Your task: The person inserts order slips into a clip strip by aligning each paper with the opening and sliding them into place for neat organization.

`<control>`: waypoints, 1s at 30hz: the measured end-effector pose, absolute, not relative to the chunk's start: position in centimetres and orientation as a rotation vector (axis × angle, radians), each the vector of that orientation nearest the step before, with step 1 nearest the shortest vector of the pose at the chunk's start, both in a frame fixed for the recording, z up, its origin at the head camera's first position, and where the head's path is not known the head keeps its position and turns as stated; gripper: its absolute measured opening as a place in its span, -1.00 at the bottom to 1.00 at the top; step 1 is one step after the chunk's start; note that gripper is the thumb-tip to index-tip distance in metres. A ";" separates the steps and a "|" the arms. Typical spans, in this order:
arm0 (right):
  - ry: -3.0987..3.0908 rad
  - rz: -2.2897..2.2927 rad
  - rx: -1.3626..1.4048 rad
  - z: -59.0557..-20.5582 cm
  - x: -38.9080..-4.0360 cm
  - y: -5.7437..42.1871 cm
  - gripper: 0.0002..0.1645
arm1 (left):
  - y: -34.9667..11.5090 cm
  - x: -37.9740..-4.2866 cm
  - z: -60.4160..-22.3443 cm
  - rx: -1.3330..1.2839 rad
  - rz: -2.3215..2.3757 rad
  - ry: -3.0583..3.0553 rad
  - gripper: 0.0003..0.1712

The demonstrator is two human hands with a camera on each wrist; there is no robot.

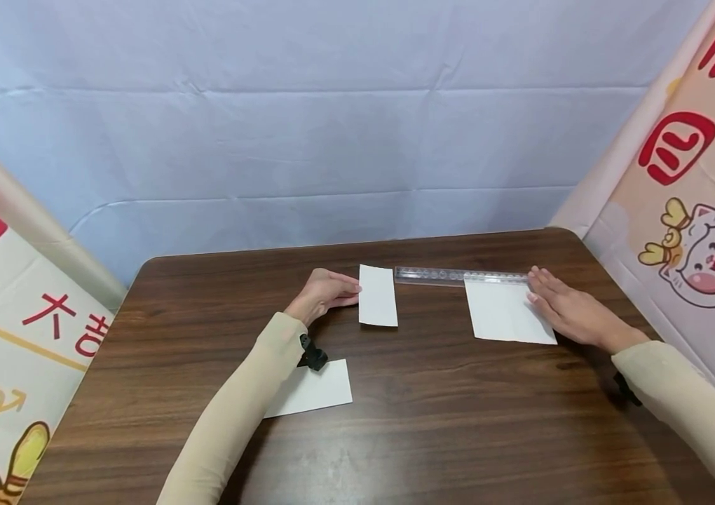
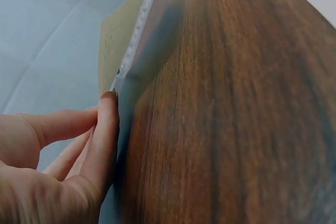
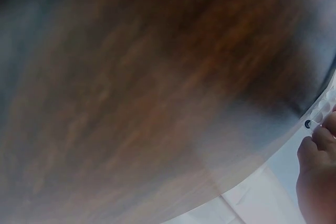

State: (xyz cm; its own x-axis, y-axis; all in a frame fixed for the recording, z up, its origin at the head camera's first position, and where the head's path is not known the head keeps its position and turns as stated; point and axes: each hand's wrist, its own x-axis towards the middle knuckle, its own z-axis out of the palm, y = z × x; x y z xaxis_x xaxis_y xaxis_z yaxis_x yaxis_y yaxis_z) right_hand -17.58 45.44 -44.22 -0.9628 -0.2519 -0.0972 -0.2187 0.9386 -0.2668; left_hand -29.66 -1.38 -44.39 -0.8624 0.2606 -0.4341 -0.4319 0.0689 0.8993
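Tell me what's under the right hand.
In the head view, a white paper and clear ruler reach under the right hand; it hides the ruler's end and the paper's far right corner.

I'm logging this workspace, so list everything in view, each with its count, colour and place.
Held paper: 1, white, pinched by the left hand at the ruler's left end
Right paper: 1, white, partly under the right hand
Near paper: 1, white, partly hidden by the left forearm
Ruler: 1, clear, along the right paper's far edge
Table: 1, brown, under everything
Cloth: 1, pale blue, behind the table
Printed banners: 2, multicoloured, left and right sides
Wrist devices: 2, black, one per wrist
Sleeves: 2, beige, on the forearms
Hands: 2, bare, left pinching, right lying flat
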 end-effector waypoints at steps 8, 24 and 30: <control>2.964 -0.373 -0.336 -44.2 -17.7 45.5 -0.15 | -1.0 -29.9 -44.3 -0.157 1.803 1.865 -0.73; 2.952 -0.370 -0.324 -44.4 -17.8 45.6 -0.14 | 0.3 -30.4 -44.2 -0.141 1.766 1.876 -0.75; 2.953 -0.382 -0.331 -44.5 -17.8 45.6 -0.15 | 0.9 -30.4 -44.2 -0.119 1.765 1.885 -0.74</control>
